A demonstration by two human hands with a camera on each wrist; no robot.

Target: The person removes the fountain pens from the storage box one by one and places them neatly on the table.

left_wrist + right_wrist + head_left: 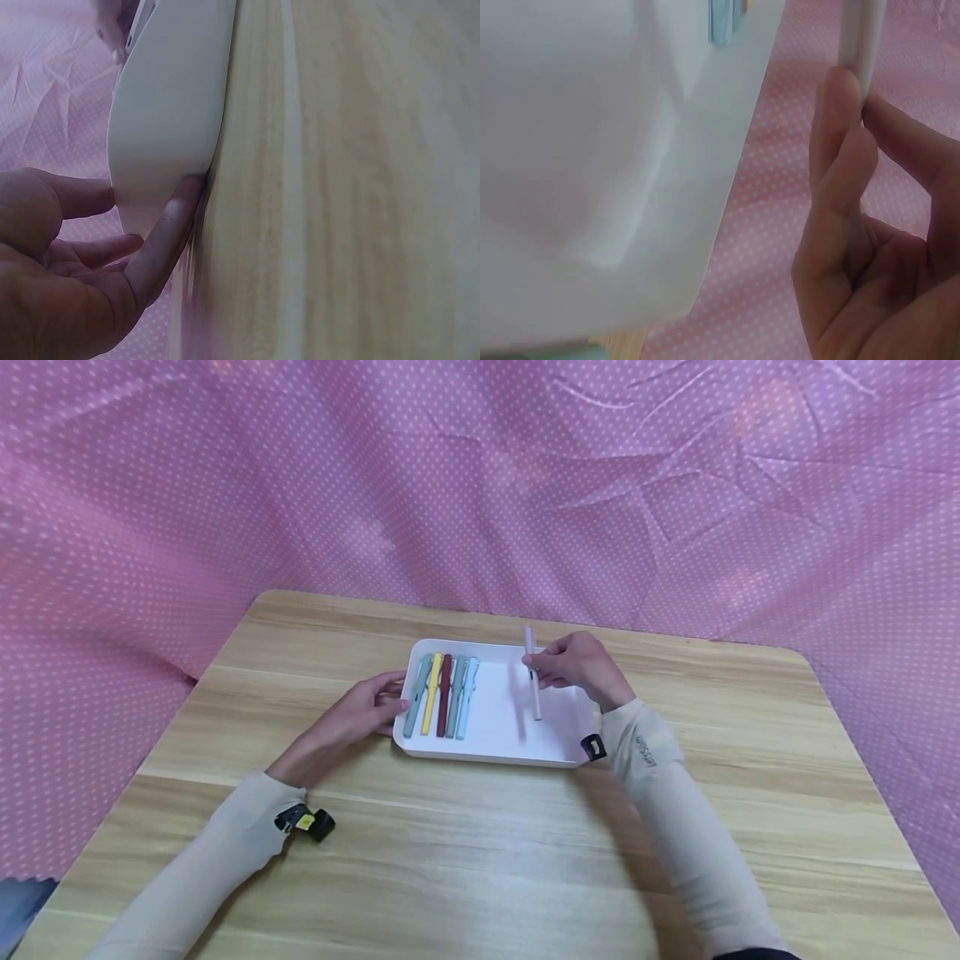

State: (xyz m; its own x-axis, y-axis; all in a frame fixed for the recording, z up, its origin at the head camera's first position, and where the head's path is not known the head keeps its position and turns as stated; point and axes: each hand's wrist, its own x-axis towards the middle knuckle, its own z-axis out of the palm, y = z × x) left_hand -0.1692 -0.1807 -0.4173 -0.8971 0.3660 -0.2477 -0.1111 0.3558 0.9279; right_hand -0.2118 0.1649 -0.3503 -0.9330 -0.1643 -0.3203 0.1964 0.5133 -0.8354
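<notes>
A white tray [495, 757] lies on the table, with several capped pens side by side in its left half: a grey-green pen [417, 697], a yellow pen [431, 693], a dark red pen [445, 693], a second grey-green pen [456, 697] and a light blue pen [467, 697]. My left hand [363, 706] holds the tray's left end, thumb at the rim, other fingertips against the outer wall [169, 112]. Over the tray's right half, my right hand [581, 667] pinches a pale pink pen [536, 697] between thumb and fingers, its shadow falling on the tray floor.
The wooden table [465, 852] reaches out on all sides of the tray. Pink dotted cloth [480, 485] hangs behind and beside it. A greenish strip [570, 352] shows past the tray's edge at the bottom of the right wrist view.
</notes>
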